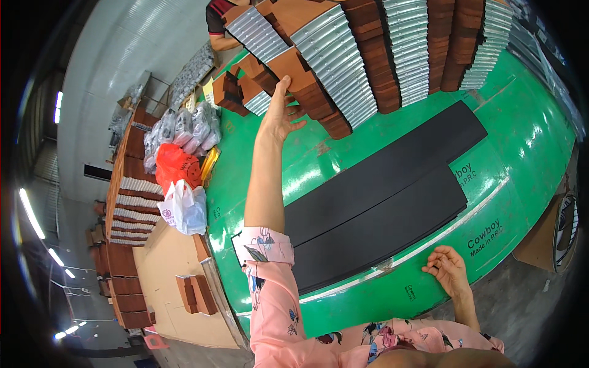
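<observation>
My left arm stretches far across the table. My left hand (282, 116) is at a tall stack of folded brown cardboard pieces (307, 92), its fingers spread and touching the stack's near end. Beside that stack stand rows of silver ridged pieces (337, 61) alternating with more brown ones. Close to the table's front edge, my right hand (449, 267) hovers with its fingers curled together; whatever they hold, if anything, is too small to make out. Between my hands, two long flat black sheets (380, 202) lie side by side, partly overlapping, with my left forearm covering part of them.
A glossy green mat (521, 159) covers the table. Clear plastic bags (184, 129), a red bag (177, 164) and a white bag (184, 205) sit at its left edge. Further left is a cardboard-covered surface (178, 264) with brown pieces. Another person's arm (222, 42) shows at the back.
</observation>
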`<state>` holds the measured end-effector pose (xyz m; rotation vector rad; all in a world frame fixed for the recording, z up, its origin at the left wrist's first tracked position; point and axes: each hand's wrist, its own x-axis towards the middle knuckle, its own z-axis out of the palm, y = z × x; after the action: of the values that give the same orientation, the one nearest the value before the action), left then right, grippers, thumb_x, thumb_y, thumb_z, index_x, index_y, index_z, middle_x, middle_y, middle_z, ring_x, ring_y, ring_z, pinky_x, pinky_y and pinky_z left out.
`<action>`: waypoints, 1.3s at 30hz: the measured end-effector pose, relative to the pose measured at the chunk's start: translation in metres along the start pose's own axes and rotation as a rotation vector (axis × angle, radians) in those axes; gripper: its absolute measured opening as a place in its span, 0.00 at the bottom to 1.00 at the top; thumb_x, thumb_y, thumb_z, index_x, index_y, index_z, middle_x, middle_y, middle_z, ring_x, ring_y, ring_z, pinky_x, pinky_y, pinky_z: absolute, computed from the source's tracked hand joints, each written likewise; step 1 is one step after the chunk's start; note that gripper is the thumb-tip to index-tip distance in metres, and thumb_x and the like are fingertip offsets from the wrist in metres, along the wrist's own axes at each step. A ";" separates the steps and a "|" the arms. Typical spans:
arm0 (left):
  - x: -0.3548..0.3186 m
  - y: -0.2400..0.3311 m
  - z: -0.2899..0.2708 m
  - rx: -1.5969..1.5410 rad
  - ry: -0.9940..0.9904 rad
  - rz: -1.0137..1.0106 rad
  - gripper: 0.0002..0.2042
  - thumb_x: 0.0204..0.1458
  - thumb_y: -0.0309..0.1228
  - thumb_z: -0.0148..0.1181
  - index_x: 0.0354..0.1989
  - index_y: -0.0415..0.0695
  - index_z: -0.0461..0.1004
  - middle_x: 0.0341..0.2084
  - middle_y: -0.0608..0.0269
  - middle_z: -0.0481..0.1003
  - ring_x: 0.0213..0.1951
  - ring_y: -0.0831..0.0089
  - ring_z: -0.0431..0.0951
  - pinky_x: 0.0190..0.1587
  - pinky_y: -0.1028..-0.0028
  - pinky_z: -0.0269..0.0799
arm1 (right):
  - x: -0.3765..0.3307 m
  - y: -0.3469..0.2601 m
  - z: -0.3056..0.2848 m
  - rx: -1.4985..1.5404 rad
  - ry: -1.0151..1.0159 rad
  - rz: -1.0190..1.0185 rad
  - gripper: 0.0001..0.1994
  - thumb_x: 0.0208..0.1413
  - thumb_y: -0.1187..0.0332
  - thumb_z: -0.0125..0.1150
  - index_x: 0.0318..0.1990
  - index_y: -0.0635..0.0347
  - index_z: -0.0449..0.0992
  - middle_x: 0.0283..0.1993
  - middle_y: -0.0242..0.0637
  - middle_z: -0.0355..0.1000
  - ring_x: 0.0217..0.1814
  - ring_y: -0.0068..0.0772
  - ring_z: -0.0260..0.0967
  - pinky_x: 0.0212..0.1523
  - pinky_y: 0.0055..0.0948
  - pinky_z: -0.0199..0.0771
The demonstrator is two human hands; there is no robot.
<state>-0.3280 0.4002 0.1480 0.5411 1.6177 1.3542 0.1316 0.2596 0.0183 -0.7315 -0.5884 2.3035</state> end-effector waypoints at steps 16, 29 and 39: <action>-0.011 -0.014 -0.004 0.135 -0.121 0.050 0.47 0.49 0.70 0.28 0.68 0.47 0.28 0.66 0.41 0.28 0.68 0.48 0.29 0.61 0.37 0.33 | -0.001 -0.004 -0.006 0.024 -0.046 0.050 0.13 0.58 0.71 0.52 0.50 0.65 0.66 0.43 0.42 0.70 0.43 0.33 0.70 0.51 0.40 0.73; 0.066 -0.037 0.024 -0.565 0.027 0.272 0.34 0.54 0.66 0.29 0.59 0.54 0.61 0.56 0.63 0.65 0.57 0.62 0.63 0.59 0.56 0.56 | 0.002 0.001 -0.007 0.046 -0.032 0.071 0.13 0.59 0.70 0.53 0.49 0.66 0.66 0.43 0.45 0.71 0.44 0.38 0.72 0.50 0.44 0.74; 0.011 -0.066 0.011 -0.189 0.255 0.155 0.35 0.58 0.60 0.23 0.67 0.49 0.46 0.68 0.57 0.42 0.69 0.60 0.37 0.65 0.49 0.30 | -0.010 -0.004 -0.013 0.073 -0.073 0.060 0.13 0.58 0.69 0.54 0.49 0.63 0.66 0.41 0.41 0.71 0.43 0.32 0.72 0.47 0.42 0.76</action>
<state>-0.3096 0.3952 0.0829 0.3988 1.6517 1.7297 0.1480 0.2580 0.0142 -0.6408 -0.5187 2.4021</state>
